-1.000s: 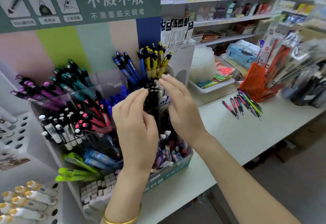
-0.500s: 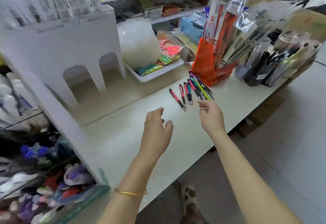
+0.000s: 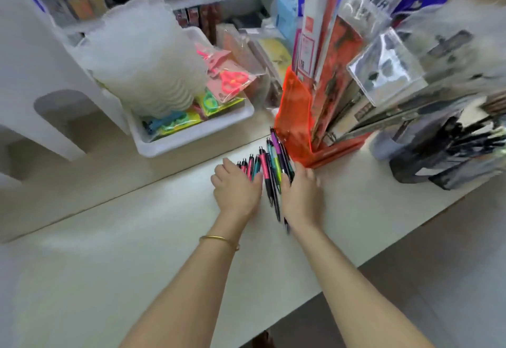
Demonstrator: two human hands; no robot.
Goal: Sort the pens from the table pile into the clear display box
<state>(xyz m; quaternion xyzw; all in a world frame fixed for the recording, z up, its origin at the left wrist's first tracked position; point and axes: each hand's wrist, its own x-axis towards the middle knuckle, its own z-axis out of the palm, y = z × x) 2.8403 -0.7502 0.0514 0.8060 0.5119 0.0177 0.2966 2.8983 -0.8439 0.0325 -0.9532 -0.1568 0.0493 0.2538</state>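
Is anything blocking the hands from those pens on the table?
Nothing visible. The left hand and right hand flank the pens, touching the pile; the orange stand sits behind them, not between.

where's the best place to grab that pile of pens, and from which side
Probably mid-barrel, scooping inward from both sides. The pens lie flat, side by side on the table, far ends crowded by the orange stand, so the left hand and right hand flanking them can press them into one bundle.
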